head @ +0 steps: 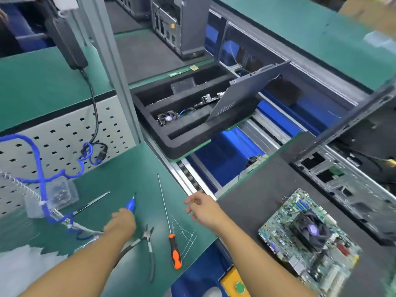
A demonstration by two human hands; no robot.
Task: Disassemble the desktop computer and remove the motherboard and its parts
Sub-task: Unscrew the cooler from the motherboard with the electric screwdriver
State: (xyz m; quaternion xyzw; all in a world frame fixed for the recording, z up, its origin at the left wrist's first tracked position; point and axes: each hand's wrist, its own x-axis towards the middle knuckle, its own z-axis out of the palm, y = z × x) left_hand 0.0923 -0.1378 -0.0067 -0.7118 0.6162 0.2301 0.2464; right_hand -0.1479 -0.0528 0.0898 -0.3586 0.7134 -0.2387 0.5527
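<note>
blue driver in left hand; one motherboard, one pliers, seemingly one tweezers.

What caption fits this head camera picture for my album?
Left hand grips the blue screwdriver; the motherboard lies on the grey mat.

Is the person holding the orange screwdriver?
No, the orange screwdriver lies on the green mat with no hand on it, while the left hand grips the blue power screwdriver.

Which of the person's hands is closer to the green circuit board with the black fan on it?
The right hand. It hovers open just left of the green circuit board; the left hand is farther left, gripping a blue electric screwdriver on the green mat.
</note>
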